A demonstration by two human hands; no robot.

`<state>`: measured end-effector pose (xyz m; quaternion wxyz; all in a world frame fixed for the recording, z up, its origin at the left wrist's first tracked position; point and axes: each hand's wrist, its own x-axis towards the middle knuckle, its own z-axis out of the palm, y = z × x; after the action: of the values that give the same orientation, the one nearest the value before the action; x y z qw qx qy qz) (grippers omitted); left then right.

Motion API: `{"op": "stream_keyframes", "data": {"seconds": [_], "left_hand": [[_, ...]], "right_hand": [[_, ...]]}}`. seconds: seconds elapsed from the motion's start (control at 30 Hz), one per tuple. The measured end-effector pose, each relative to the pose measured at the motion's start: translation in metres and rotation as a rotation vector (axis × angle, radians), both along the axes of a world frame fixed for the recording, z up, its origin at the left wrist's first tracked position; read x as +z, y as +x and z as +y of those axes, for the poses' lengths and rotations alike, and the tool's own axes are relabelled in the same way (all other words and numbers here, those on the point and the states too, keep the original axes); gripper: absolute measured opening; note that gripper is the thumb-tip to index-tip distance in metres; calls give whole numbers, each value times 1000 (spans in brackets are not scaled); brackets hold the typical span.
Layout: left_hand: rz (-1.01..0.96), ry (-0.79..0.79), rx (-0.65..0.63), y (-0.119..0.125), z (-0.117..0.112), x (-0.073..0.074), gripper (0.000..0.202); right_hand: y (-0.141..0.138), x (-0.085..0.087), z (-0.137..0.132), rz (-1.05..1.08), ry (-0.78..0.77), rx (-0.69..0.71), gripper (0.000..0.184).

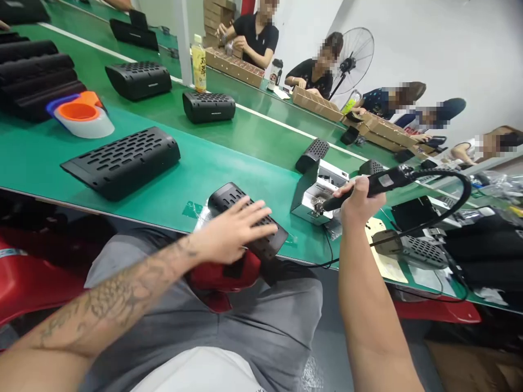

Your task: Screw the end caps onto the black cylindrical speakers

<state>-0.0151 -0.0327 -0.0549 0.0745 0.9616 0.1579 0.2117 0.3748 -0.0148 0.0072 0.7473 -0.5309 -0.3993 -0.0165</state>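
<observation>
My left hand (229, 231) rests with spread fingers on a black housing with slotted holes (229, 197), which lies at the table's near edge. My right hand (359, 202) is closed around a black electric screwdriver (382, 184); its cable curves off to the right. The screwdriver's tip is at the front opening of a grey metal box (304, 198), which looks like a screw feeder. Left of my left hand, a larger black perforated housing (126, 158) lies on the green table (196, 163).
Tape rolls (81, 114) and stacked black housings (36, 71) are at the left. More housings (139, 80) and a yellow bottle (199, 64) stand on the green belt. Several co-workers sit across, beside cardboard trays (316, 103). A paper sheet (388, 264) and cables lie right.
</observation>
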Motion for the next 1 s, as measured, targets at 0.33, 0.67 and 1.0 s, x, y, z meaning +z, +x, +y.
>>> {"op": "stream_keyframes", "data": {"seconds": [0.33, 0.67, 1.0], "left_hand": [[378, -13, 356, 11, 52, 33, 115], [418, -59, 390, 12, 42, 42, 109], [406, -82, 393, 13, 44, 41, 106]], "right_hand": [[-77, 29, -57, 74, 84, 377, 50], [-146, 25, -47, 35, -21, 697, 60], [-143, 13, -37, 43, -99, 796, 68]]}}
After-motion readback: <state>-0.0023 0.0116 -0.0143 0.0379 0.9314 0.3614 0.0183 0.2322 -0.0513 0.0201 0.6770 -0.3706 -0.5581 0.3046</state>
